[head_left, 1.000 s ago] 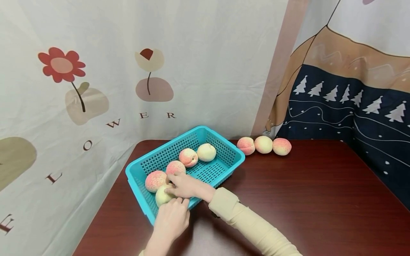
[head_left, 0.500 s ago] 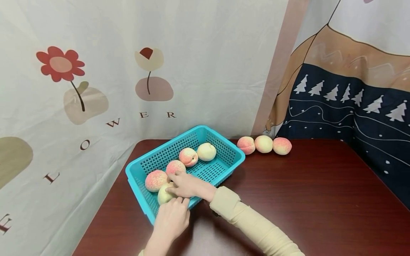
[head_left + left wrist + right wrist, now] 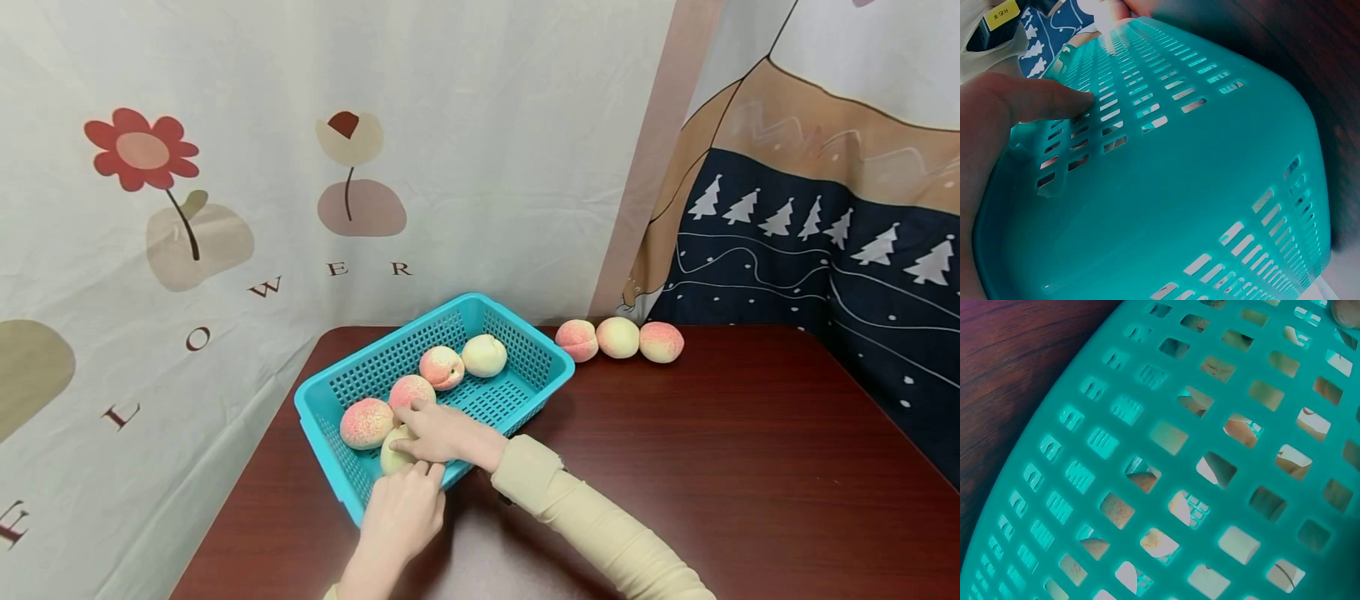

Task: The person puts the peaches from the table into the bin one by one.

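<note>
A blue-green plastic basket (image 3: 561,367) stands at an angle on the table with several peaches in it. My left hand (image 3: 401,508) grips its near rim; in the left wrist view the thumb (image 3: 1054,101) lies against the outer wall (image 3: 1166,194). Reaching over the same rim, my right hand (image 3: 446,435) holds a pale yellow peach (image 3: 392,457), partly covered by both hands. Beside that lie a pink speckled peach (image 3: 366,423) and another pink peach (image 3: 412,390). Only the basket's slotted wall (image 3: 1147,444) fills most of the right wrist view, so the fingers' hold is hidden there.
Farther along the basket lie a pink peach (image 3: 442,367) and a cream peach (image 3: 484,356). Outside it, three peaches (image 3: 618,337) sit in a row at the table's back edge. A printed curtain (image 3: 495,167) hangs behind the dark red wooden table (image 3: 712,467).
The pale peach has shifted slightly right within the basket, farther under my right hand. My left hand stays on the rim, and the other peaches keep their places.
</note>
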Tool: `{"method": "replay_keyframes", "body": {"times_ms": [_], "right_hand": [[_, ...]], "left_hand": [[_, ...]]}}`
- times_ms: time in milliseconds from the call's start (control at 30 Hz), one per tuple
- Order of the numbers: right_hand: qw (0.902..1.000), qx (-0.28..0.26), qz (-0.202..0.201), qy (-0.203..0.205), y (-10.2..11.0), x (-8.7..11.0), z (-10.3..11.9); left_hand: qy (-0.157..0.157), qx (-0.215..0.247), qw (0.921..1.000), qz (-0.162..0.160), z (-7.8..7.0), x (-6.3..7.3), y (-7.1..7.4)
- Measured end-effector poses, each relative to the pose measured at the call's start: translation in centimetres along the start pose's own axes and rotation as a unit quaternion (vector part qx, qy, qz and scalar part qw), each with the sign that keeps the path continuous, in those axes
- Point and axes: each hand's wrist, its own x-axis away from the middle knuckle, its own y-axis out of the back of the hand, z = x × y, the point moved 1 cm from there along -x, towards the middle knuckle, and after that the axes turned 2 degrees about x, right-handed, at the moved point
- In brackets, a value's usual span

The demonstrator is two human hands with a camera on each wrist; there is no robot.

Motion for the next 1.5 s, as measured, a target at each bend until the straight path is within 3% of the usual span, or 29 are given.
{"method": "replay_keyframes", "body": {"times_ms": [567, 933, 1233, 1500], "right_hand": [[0.9987, 0.041, -0.030, 0.005, 0.1, 0.0, -0.5], [0.9974, 0.040, -0.059, 0.002, 3.2, 1.5, -1.7], [0.9926, 0.047, -0.109, -0.027, 6.2, 3.0, -5.1], [0.9826, 0.063, -0.149, -0.091, 9.5, 4.7, -10.4]], "left_hand": [[0.001, 0.004, 0.9999, 0.013, 0.0, -0.1, 0.1], [0.006, 0.012, 0.9997, 0.020, 0.0, 0.0, 0.1], [0.015, 0.015, 0.9992, 0.034, 0.0, 0.0, 0.3], [0.014, 0.015, 0.9992, 0.033, 0.0, 0.0, 0.3]]}}
